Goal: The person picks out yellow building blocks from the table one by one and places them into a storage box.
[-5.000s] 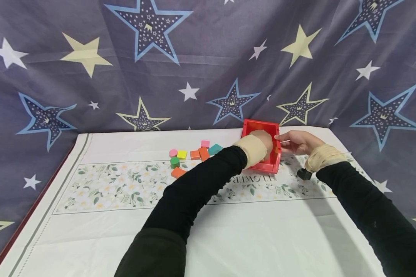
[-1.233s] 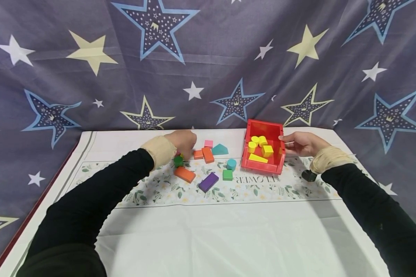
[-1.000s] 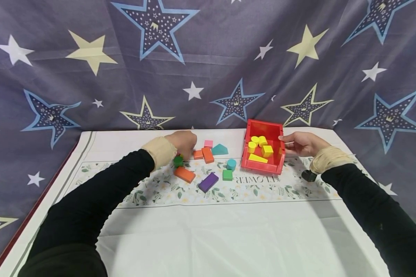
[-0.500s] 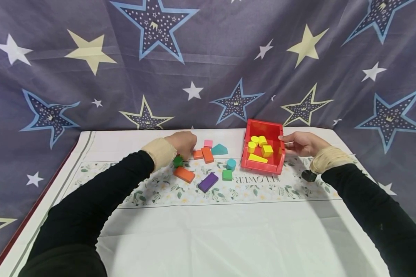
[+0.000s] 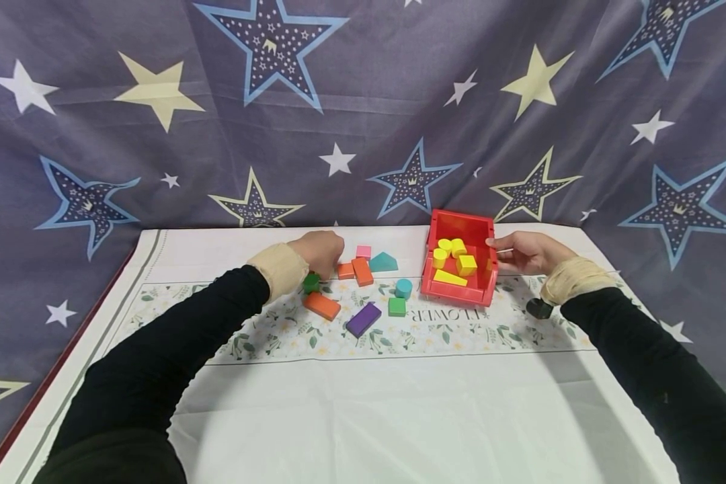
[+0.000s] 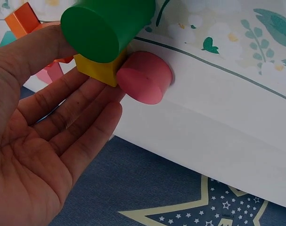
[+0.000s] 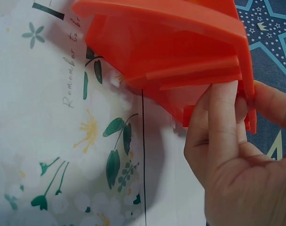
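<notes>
My left hand (image 5: 318,251) is at the left end of a group of toy blocks. In the left wrist view its thumb and fingers pinch a yellow block (image 6: 99,70); the thumb tip is hidden. A green cylinder (image 6: 102,30) and a pink cylinder (image 6: 146,77) stand close against that block. My right hand (image 5: 529,251) grips the right rim of a red plastic bin (image 5: 487,290), thumb on one side and fingers on the other. Several yellow blocks (image 5: 466,265) lie inside the bin.
Between hand and bin are orange blocks (image 5: 322,306), a purple block (image 5: 364,319), a green block (image 5: 396,306), a teal cylinder (image 5: 403,288), a teal triangle (image 5: 384,261) and a pink block (image 5: 364,252). Behind the white tablecloth (image 5: 399,417) hangs a star-patterned curtain (image 5: 363,101).
Five seconds ago my left hand was inside the bin; it has since moved left to the blocks. Over the last second both hands have stayed in place, the right on the bin.
</notes>
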Motion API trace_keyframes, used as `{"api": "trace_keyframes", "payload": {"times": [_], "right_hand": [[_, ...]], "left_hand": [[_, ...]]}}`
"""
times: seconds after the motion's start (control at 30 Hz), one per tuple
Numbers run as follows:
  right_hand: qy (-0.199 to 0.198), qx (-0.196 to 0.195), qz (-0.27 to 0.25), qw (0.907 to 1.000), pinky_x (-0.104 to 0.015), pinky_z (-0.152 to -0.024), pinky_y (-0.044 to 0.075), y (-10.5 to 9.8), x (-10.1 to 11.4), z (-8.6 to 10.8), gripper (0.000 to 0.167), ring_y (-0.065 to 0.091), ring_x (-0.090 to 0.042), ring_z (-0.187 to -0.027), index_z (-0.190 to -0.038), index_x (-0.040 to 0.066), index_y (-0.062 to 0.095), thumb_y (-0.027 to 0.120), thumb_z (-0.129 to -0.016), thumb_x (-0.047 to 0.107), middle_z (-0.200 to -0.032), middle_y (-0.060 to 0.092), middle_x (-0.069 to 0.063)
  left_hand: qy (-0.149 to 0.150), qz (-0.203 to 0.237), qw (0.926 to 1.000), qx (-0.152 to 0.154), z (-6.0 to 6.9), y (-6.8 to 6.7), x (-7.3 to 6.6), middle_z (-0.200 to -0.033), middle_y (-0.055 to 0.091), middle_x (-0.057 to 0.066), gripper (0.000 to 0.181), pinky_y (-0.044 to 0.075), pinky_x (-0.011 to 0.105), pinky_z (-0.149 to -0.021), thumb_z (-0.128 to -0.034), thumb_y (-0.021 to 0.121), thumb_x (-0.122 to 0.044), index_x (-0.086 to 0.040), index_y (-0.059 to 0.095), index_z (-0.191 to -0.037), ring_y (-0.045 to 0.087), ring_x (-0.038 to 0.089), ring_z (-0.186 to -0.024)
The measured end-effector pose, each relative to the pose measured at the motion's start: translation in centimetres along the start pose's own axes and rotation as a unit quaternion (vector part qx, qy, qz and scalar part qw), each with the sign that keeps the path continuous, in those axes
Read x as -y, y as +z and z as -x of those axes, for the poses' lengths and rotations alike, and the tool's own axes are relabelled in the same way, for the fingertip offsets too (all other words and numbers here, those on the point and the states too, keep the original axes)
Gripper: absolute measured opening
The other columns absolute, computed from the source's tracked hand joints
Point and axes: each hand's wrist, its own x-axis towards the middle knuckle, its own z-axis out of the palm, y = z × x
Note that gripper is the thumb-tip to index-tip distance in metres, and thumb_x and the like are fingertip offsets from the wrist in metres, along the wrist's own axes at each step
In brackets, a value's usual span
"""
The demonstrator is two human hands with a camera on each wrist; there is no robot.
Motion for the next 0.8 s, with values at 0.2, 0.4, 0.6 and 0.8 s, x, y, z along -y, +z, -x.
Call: {"api": "trace_keyframes", "payload": {"times": [0.2,0.4,0.6,0.8], "right_hand": [[-0.002,0.002,0.001,1.0,-0.025,-0.076,0.061,-0.06,0.07,-0.06,0.016,0.071,-0.012,-0.078,-0.118,0.005,0.047,0.05,-0.106,0.016,-0.085,0.073,-0.003],[-0.002,0.005,-0.005,1.0,-0.025,-0.076,0.061,-0.17,0.09,0.08,0.011,0.071,-0.012,-0.078,-0.111,0.005,0.052,0.049,-0.106,0.015,-0.085,0.073,-0.003],[-0.002,-0.002,-0.002,1.0,-0.025,-0.076,0.061,-0.09,0.02,0.08,0.011,0.071,-0.012,-0.076,-0.111,0.005,0.051,0.049,-0.106,0.015,-0.084,0.073,-0.003],[0.002,-0.002,-0.01,0.9999,-0.025,-0.075,0.061,-0.09,-0.03,-0.1,0.011,0.071,-0.012,-0.076,-0.11,0.005,0.052,0.049,-0.106,0.015,-0.084,0.072,-0.004]], "left_hand": [[-0.001,-0.001,1.0,-0.001,-0.44,0.28,0.16,-0.068,0.055,0.001,0.014,0.041,0.029,-0.057,-0.078,0.07,-0.001,-0.01,0.061,-0.071,0.049,0.017,-0.064],[0.002,0.003,1.0,-0.004,-0.25,0.22,0.12,-0.068,0.055,0.001,0.015,0.041,0.028,-0.056,-0.0781,0.069,-0.001,-0.01,0.06,-0.071,0.049,0.017,-0.064],[0.004,0.008,0.9999,-0.006,0.16,0.06,-0.01,-0.073,0.058,0.002,0.01,0.042,0.028,-0.058,-0.081,0.07,-0.002,-0.009,0.064,-0.077,0.05,0.017,-0.066],[0.002,0.011,0.9999,-0.004,0.24,0.06,-0.07,-0.076,0.061,0.003,0.005,0.044,0.028,-0.061,-0.0816,0.07,-0.002,-0.006,0.069,-0.085,0.052,0.017,-0.069]]}}
